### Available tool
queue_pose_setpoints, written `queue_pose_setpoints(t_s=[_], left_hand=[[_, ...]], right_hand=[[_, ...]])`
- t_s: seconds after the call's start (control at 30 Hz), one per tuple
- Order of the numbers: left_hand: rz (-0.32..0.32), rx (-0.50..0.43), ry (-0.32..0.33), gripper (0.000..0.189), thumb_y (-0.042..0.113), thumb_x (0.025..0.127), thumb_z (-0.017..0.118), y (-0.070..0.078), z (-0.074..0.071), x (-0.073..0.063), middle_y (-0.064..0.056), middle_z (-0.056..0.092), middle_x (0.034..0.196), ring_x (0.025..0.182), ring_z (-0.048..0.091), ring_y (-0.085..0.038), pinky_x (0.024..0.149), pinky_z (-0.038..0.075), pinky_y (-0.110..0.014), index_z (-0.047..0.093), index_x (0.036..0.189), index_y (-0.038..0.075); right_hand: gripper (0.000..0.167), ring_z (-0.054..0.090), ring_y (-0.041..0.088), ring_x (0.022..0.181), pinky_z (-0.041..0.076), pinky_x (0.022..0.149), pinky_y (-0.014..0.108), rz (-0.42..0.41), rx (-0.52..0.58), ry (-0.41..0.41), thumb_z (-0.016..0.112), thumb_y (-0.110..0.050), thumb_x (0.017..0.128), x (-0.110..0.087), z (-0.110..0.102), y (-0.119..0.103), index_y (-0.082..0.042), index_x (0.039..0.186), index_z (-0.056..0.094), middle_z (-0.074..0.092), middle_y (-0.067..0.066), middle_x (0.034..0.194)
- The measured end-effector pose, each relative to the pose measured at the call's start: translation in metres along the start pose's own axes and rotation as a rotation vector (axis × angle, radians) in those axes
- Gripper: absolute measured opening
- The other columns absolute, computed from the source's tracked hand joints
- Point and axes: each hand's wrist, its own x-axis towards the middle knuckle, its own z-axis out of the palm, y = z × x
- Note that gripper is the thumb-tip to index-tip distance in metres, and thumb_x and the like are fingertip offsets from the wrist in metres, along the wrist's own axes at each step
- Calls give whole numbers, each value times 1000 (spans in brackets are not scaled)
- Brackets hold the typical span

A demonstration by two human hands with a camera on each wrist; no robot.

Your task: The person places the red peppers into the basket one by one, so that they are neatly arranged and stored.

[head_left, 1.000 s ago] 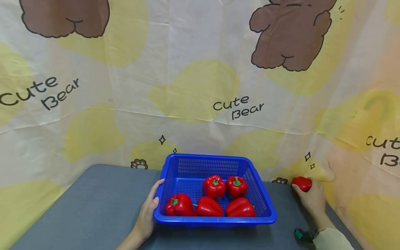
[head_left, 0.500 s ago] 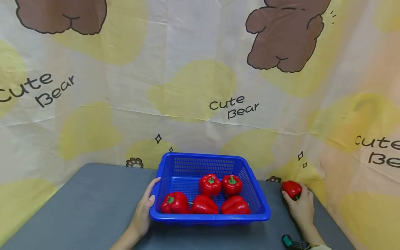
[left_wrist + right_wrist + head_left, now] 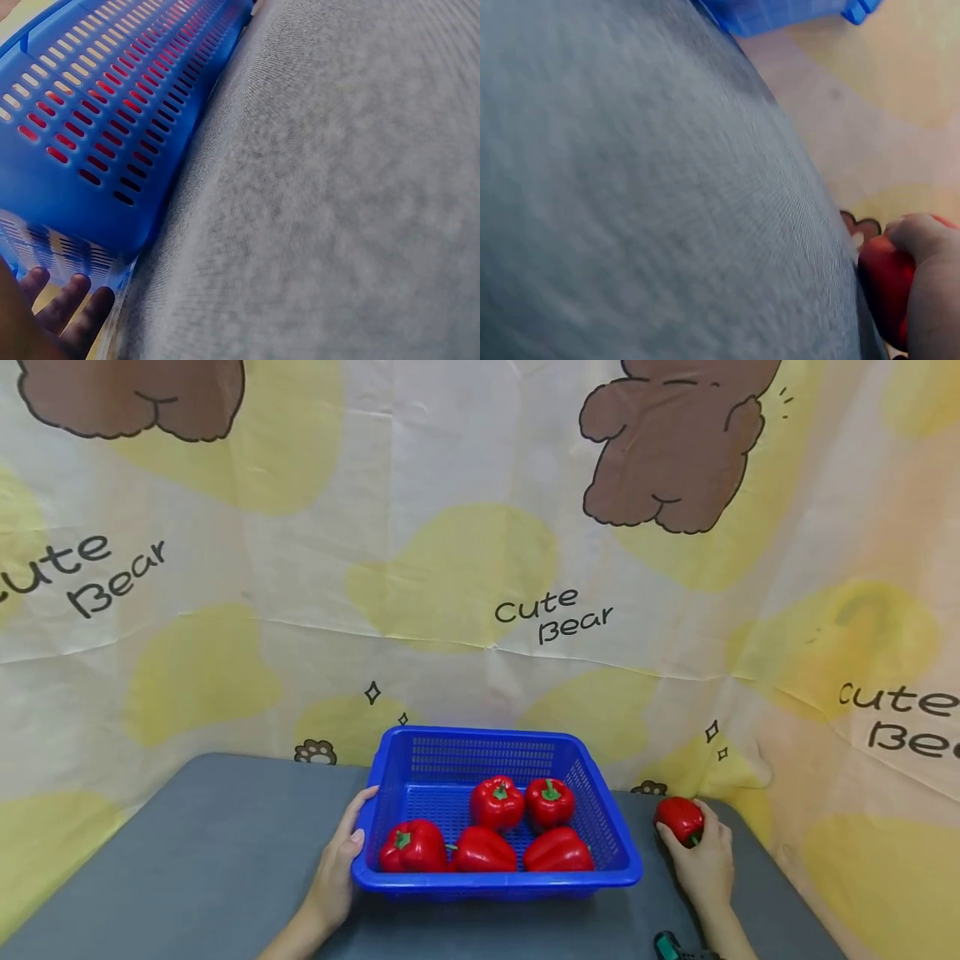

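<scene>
My right hand (image 3: 707, 864) grips a red bell pepper (image 3: 678, 820) with a green stem, on the right side of the grey table. In the right wrist view the pepper (image 3: 889, 281) shows partly behind the hand (image 3: 934, 277). A blue plastic basket (image 3: 495, 882) with slotted walls stands mid-table, several red bell peppers (image 3: 483, 850) inside it. At its left end my left hand (image 3: 333, 872) rests against the outer side and rim, fingers fairly straight. The left wrist view has those fingers (image 3: 64, 304) spread beside the end wall of the basket (image 3: 90, 180).
Behind the grey table (image 3: 225, 835) hangs a cloth backdrop (image 3: 450, 568) printed with bears and lettering. It also closes off the right side. A small black and green device (image 3: 667, 946) is by my right wrist at the bottom edge.
My right hand has drawn the bell pepper away from the backdrop, toward the basket and slightly nearer to me. The whole head view has shifted a little; the left hand stays at the basket.
</scene>
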Motion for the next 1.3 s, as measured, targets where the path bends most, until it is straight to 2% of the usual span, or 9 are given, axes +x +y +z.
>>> queue_pose_setpoints(t_s=[0.1,0.33,0.5,0.57,0.77,0.9,1.03,1.2,1.3], left_hand=[[-18,8,7,53,28,103,27,0,0,-1,-16,40,157,128,51,-1,96,48,-21,35,156,22],[-64,4,-9,54,33,104,27,1,2,-5,-16,35,160,137,45,-30,94,48,-21,32,156,24],[-80,2,-10,54,33,104,26,2,2,-6,-16,33,161,137,43,-31,94,48,-22,31,156,25],[-82,9,-13,53,34,104,26,3,1,-5,-16,33,161,138,42,-33,96,50,-28,31,156,25],[-76,18,-21,54,35,104,26,3,1,-4,-19,31,161,141,38,-49,98,51,-58,30,156,24],[-74,25,-17,54,35,104,27,3,1,-3,-19,31,161,141,38,-51,99,49,-63,30,156,23],[-73,28,-18,54,35,104,27,3,1,-2,-19,30,162,141,37,-52,99,48,-65,30,156,23],[-78,25,-19,54,35,104,26,5,1,-1,-18,31,162,141,38,-49,100,49,-59,30,156,23],[-75,29,-21,54,36,104,27,5,1,1,-18,31,162,142,38,-50,99,50,-60,30,156,23]], right_hand=[[75,48,55,116,41,91,72,3,3,-16,76,-31,87,-4,-1,-5,-8,149,39,42,36,135],[77,47,55,119,40,94,72,15,36,-37,76,-27,87,-11,-4,-11,-5,150,37,41,38,136],[82,46,54,121,39,96,72,39,52,-39,76,-29,88,-11,-2,-11,-4,153,34,42,38,138],[85,46,54,123,38,98,72,45,57,-35,77,-30,87,-11,-1,-12,-4,155,32,43,38,140],[97,47,52,128,38,103,70,95,92,3,82,-31,83,-11,1,-14,-6,158,26,45,35,146],[97,49,51,126,38,102,68,147,135,29,82,-41,82,-11,1,-16,-7,155,28,48,33,145],[89,50,48,124,40,101,66,171,186,86,83,-45,79,-12,0,-18,-5,143,36,52,31,142],[82,54,44,117,42,97,63,144,177,128,84,-46,78,-11,1,-18,-5,139,46,58,27,133],[77,56,42,114,43,95,61,98,146,146,84,-47,78,-8,3,-17,-7,138,55,62,25,129]])
